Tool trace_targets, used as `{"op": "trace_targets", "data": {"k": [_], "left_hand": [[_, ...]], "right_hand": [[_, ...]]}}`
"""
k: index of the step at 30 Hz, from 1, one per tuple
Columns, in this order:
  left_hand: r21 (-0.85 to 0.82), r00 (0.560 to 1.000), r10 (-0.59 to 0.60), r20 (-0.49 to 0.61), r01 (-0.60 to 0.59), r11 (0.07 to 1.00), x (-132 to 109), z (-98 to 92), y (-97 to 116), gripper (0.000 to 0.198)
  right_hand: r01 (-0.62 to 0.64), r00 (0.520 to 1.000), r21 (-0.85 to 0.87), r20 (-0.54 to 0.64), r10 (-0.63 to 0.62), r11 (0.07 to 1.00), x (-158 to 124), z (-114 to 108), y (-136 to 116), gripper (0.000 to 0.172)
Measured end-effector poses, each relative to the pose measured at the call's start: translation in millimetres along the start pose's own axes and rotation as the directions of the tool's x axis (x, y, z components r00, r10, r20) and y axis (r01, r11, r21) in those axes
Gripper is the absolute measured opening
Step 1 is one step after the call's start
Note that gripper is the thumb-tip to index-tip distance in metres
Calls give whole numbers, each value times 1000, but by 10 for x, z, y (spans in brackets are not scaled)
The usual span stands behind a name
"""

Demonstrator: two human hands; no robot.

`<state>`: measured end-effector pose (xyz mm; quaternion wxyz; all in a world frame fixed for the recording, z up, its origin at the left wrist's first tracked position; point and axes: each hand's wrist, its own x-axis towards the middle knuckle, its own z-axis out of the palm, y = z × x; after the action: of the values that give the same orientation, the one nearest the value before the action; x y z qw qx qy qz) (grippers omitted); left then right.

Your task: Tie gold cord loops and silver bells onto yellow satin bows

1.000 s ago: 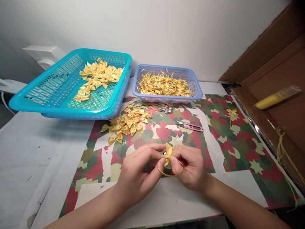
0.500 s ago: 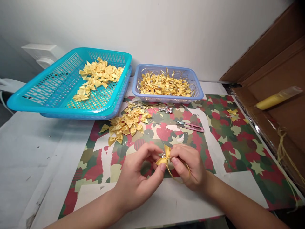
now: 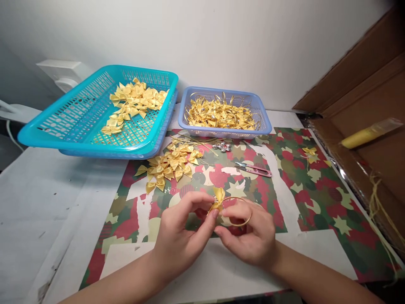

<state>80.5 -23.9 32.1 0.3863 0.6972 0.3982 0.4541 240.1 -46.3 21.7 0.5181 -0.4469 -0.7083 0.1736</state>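
Observation:
Between thumb and index finger, my left hand [image 3: 186,232] pinches a yellow bow [image 3: 219,197]. A loop of gold wire [image 3: 250,217] runs from the bow toward the right. My right hand [image 3: 251,232] is around the loop, its index fingertip touching near the bow's knot and its thumb apart below. Part of the loop is hidden behind the right fingers. A small silvery bit shows beside the bow, partly covered by the left fingers. Loose yellow bows [image 3: 172,162] lie in a pile beyond my left hand.
A teal basket [image 3: 41,135] with bows stands at the back left. A blue basket [image 3: 267,126] holds bows with wire loops. Silver bells [image 3: 223,147], gold wires [image 3: 209,147] and pink snips [image 3: 261,171] lie behind the hands. A cardboard box [image 3: 332,139] is at right.
My right hand has loosened from its closed grip, its thumb lowered away from the index finger. The wire loop has swung up and now shows more fully. My left hand still pinches the bow.

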Motion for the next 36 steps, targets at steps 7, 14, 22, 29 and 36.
{"op": "trace_targets", "data": {"k": [7, 14, 22, 29, 36], "left_hand": [[92, 994, 105, -25, -103, 990, 5, 18, -3, 22], [-122, 984, -100, 148, 118, 985, 4, -17, 5, 32], [-328, 656, -429, 621, 715, 618, 88, 50, -6, 29], [-367, 795, -457, 399, 595, 715, 126, 53, 17, 26], [-97, 991, -103, 89, 111, 989, 30, -1, -19, 5]], "right_hand": [[-189, 981, 160, -21, 195, 969, -48, -60, 14, 22], [-347, 938, 502, 190, 290, 792, 31, -123, 66, 25], [-207, 893, 378, 449, 16, 902, 198, -245, 143, 27], [116, 984, 78, 129, -126, 990, 236, -291, 97, 11], [318, 947, -336, 69, -313, 886, 165, -181, 144, 13]]}}
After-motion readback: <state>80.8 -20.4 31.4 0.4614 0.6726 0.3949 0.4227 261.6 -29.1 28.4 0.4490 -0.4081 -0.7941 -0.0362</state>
